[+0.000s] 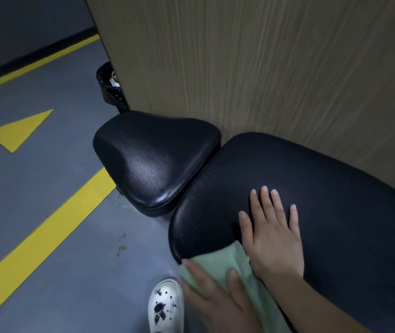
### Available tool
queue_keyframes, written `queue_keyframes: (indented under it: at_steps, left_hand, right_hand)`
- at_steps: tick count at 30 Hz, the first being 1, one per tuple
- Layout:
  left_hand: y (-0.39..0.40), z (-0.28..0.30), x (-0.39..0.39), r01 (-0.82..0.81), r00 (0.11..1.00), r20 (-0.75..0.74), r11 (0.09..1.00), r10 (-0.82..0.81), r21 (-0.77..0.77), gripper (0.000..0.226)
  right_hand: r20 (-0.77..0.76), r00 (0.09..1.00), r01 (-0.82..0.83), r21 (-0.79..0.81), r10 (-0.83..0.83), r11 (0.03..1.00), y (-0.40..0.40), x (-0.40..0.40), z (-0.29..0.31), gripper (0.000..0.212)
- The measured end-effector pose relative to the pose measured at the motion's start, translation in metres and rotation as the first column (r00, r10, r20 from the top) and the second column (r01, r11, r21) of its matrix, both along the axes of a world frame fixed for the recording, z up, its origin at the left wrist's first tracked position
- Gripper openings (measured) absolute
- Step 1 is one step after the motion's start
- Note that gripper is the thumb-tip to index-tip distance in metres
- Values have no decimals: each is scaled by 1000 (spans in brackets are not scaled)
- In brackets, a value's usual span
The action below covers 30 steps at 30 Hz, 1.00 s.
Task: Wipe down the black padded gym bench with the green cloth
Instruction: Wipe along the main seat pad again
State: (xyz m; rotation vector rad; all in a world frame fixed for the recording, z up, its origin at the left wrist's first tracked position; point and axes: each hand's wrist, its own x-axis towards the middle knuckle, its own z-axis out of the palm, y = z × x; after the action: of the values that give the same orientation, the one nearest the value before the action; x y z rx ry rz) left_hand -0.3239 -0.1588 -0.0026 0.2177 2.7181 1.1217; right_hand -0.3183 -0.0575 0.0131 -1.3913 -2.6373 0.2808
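Note:
The black padded gym bench has a long back pad (335,207) and a separate seat pad (155,159) to its left. My right hand (274,239) lies flat on the back pad with its fingers spread and straight. The green cloth (222,259) drapes over the near edge of the back pad, partly tucked under my right wrist. My left hand (212,293) presses on the cloth at that edge with fingers fairly straight and the thumb on top; it is blurred.
A wood-grain panel (263,68) stands right behind the bench. A black bin with a liner (109,87) sits at the panel's corner. The grey floor has yellow lines (42,231) and a yellow triangle (18,131). My white shoe (165,306) is by the bench.

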Motion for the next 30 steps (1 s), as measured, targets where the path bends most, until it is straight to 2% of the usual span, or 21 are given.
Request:
queue_keyframes:
  at_steps: [3,6,10,12,17,22,26,30]
  left_hand:
    - [9,2,0,-25,998,63,999,23,29,75]
    - [11,7,-13,-67,986,155,996,58,54,90]
    - [13,14,-27,-53,976,212,998,46,30,77]
    - [15,11,-33,-48,982,184,999,46,6,78]
    - [15,2,-48,35,999,-29,996,-38,-80,79]
    - [15,14,-71,132,991,20,959,-131,-252,71]
    - [21,17,-98,243,963,-25,905,-268,-348,66]
    - [28,22,-117,379,894,-83,841,-441,-386,63]
  right_hand:
    - [-9,1000,9,-11,-9,1000,0,-1,1,87]
    - [-11,1000,3,-44,-4,999,-1,0,3,80]
    - [-9,1000,12,-58,-13,998,-1,-1,5,76]
    - [-12,1000,11,-70,-12,997,-1,-1,6,77]
    - [5,1000,13,-73,-13,997,-1,-1,7,80]
    - [12,1000,8,-79,-7,997,-1,-2,8,81]
    - [21,1000,10,-73,-8,997,-2,-2,8,86]
    - [37,999,13,-62,-11,998,-1,-3,7,87]
